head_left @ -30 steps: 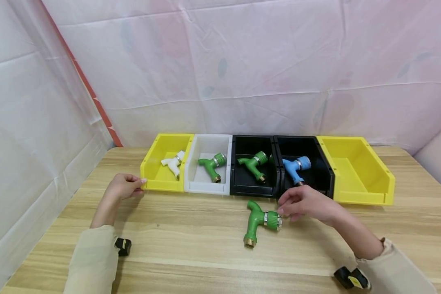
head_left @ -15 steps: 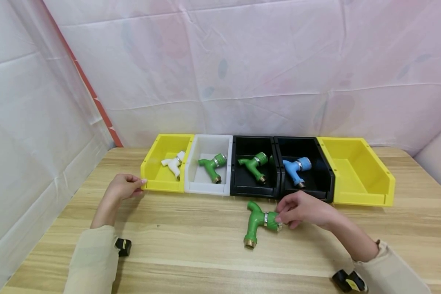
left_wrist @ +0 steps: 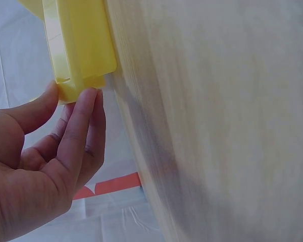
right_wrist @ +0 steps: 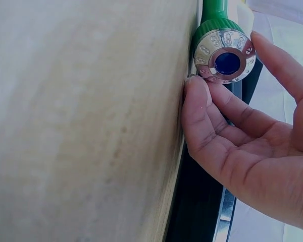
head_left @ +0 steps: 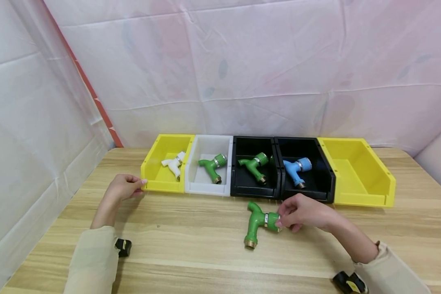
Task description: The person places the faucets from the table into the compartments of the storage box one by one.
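Note:
A green tap [head_left: 255, 224] with a brass threaded end lies on the wooden table in front of the bins. My right hand [head_left: 309, 211] holds its ribbed knob between thumb and fingers; in the right wrist view the knob's silver cap [right_wrist: 208, 50] with a dark blue centre faces the camera. My left hand [head_left: 122, 188] pinches the front corner of the leftmost yellow bin [head_left: 164, 186]. In the left wrist view, the thumb [left_wrist: 43, 103] is on one side of that corner and the fingertips are on the other. A white tap [head_left: 174, 165] lies inside this bin.
Right of it, joined in a row, stand a white bin [head_left: 207, 188] with a green tap [head_left: 211, 166], a black bin [head_left: 253, 191] with another green tap [head_left: 255, 166], a black bin [head_left: 321, 195] with a blue tap [head_left: 295, 171], and a yellow bin [head_left: 360, 199]. Pale cloth [head_left: 220, 65] hangs behind.
My right hand has moved slightly left onto the green tap's knob from just beside it. The left hand, the bins and the tap stay in place.

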Demonstrator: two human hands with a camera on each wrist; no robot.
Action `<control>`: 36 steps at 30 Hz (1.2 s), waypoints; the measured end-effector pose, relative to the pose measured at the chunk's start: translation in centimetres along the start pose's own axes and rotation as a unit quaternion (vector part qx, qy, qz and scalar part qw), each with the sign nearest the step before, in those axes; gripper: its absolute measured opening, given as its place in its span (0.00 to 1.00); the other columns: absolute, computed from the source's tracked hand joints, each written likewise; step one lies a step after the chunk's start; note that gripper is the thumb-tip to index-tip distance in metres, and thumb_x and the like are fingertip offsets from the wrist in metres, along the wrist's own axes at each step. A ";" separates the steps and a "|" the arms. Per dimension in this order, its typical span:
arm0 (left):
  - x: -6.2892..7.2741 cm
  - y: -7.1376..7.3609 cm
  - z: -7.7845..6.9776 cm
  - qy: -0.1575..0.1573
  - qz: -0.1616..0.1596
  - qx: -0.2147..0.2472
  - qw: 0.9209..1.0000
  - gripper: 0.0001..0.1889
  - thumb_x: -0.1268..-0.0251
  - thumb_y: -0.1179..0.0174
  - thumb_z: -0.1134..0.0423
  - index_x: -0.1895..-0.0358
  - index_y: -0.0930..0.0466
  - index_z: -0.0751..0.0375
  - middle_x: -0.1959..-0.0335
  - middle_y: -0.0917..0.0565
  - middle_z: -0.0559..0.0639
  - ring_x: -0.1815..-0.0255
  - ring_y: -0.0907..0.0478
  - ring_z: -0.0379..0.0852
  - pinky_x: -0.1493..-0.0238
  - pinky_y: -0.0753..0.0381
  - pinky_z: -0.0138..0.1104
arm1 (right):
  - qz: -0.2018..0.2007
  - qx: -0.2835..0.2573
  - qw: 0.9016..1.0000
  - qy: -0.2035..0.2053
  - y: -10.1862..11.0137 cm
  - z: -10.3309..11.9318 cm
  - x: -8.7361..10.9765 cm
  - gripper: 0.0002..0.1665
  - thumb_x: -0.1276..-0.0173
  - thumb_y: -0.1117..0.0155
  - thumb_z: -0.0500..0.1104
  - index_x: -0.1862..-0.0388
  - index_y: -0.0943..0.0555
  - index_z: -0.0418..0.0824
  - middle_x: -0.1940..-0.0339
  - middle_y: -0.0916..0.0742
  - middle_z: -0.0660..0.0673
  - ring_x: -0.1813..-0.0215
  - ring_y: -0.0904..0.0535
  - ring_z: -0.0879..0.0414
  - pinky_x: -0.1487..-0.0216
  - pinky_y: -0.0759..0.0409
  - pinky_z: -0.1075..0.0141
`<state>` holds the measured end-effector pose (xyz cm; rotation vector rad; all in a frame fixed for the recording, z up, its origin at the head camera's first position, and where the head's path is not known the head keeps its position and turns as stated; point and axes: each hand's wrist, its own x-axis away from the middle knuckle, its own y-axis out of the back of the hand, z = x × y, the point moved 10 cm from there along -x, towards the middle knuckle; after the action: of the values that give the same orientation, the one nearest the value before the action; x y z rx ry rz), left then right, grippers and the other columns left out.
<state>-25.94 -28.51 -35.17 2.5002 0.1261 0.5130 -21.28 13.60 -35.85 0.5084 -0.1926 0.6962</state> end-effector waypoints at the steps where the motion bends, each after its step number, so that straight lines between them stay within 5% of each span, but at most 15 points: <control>1: 0.0 0.0 0.0 0.001 -0.001 -0.001 1.000 0.16 0.34 0.46 0.62 0.56 0.28 0.77 0.71 0.26 0.54 0.74 0.24 0.39 0.67 0.20 0.30 | 0.001 0.002 1.000 0.000 0.0 0.0 0.0 0.15 0.46 0.31 0.41 0.68 0.23 0.31 0.76 0.22 0.47 0.71 0.26 0.54 0.70 0.19 0.59; 19: -0.1 -0.1 0.1 -0.009 0.002 0.012 1.000 0.15 0.34 0.46 0.64 0.58 0.28 0.79 0.73 0.25 0.53 0.76 0.24 0.39 0.69 0.19 0.30 | 0.012 0.012 1.000 0.004 -0.3 0.2 0.1 0.13 0.47 0.31 0.40 0.73 0.24 0.32 0.79 0.23 0.48 0.72 0.26 0.55 0.70 0.20 0.59; 36: 0.0 -0.1 0.2 -0.001 0.002 0.012 1.000 0.15 0.34 0.46 0.63 0.57 0.29 0.77 0.72 0.26 0.53 0.75 0.24 0.39 0.69 0.20 0.30 | 0.010 -0.033 0.999 0.008 0.5 0.2 0.7 0.16 0.45 0.33 0.37 0.65 0.27 0.27 0.75 0.19 0.41 0.72 0.22 0.51 0.68 0.19 0.58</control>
<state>-25.90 -28.52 -35.38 2.5248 0.1280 0.5124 -21.04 14.21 -35.22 0.4379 -0.2063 0.7108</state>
